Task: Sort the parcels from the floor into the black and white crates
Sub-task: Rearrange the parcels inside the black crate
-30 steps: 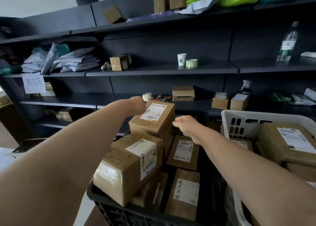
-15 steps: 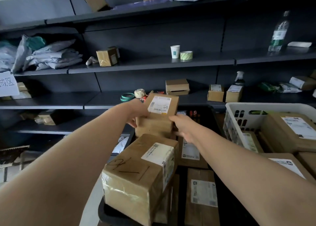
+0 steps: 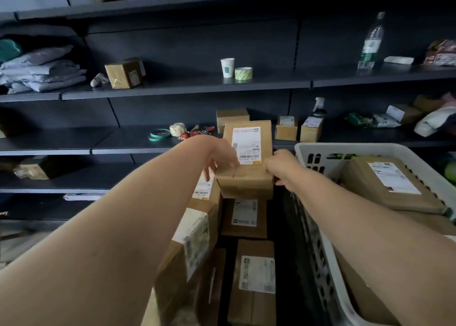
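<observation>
A brown cardboard parcel [image 3: 246, 177] with a white label sits tilted on top of other parcels at the far end of the black crate [image 3: 287, 227]. My left hand [image 3: 219, 158] lies on its near left corner with fingers spread and fairly straight. My right hand [image 3: 280, 169] grips its right edge with curled fingers. The black crate holds several labelled parcels, among them a large box [image 3: 195, 246] on the left. The white crate [image 3: 345, 149] stands to the right with a flat labelled parcel [image 3: 387, 185] inside.
Dark shelving [image 3: 172, 86] runs behind the crates. It carries small boxes [image 3: 123, 75], grey mailer bags [image 3: 42, 71], a paper cup [image 3: 227, 67], a tape roll [image 3: 243, 73], a water bottle [image 3: 371, 44] and a spray bottle [image 3: 319, 107].
The parcel has shifted right and swung so its label faces me. My left hand has come from behind it onto its near corner. My view has moved closer and lower.
</observation>
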{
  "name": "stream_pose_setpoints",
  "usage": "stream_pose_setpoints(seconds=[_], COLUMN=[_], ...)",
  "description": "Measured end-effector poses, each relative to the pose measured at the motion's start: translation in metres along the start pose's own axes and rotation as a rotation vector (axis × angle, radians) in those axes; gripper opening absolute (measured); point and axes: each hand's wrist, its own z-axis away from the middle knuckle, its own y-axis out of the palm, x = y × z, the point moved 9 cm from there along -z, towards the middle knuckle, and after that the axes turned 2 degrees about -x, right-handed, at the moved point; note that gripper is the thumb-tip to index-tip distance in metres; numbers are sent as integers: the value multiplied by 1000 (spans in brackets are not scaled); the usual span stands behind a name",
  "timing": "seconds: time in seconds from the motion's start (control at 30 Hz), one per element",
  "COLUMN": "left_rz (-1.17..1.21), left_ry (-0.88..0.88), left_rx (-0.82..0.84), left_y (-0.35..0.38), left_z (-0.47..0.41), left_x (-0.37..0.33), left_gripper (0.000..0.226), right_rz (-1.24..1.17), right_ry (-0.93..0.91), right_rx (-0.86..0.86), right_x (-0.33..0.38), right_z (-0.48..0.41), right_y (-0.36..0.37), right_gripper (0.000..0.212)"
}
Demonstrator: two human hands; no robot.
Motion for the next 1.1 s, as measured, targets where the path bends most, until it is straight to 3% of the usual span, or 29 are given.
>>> stream_pose_setpoints(seconds=[0.1,0.23,0.4,0.5,0.57,0.87,1.0,1.1], left_rz=[-50,-194,-380,-529,-556,-305,-168,-83], left_ry=[-60,-114,-111,-99,-74,-59,-106,-117], left_rx=[75,125,31,-48,-43,-259,-179,-122], left_y=[18,29,31,34,39,-32,-32,-21], left_z=[-12,-18,-25,-28,-30,11,39,62], left_x=[6,18,21,22,20,59,114,142], left_gripper=[59,59,58,55,52,48,59,61], right_rz=[138,246,414,415,444,420,415,346], right_ry=[-40,-9,-90,-151,-183,-308,-264,-234], right_rx=[-2,144,149,102,173,322,412,348], right_x=[-11,-27,-29,-26,-22,-3,-10,-12], right_z=[-1,2,0,-2,2,46,79,99], right_y=[-2,12,20,21,34,80,107,114], right_gripper=[38,39,54,47,45,40,35,39])
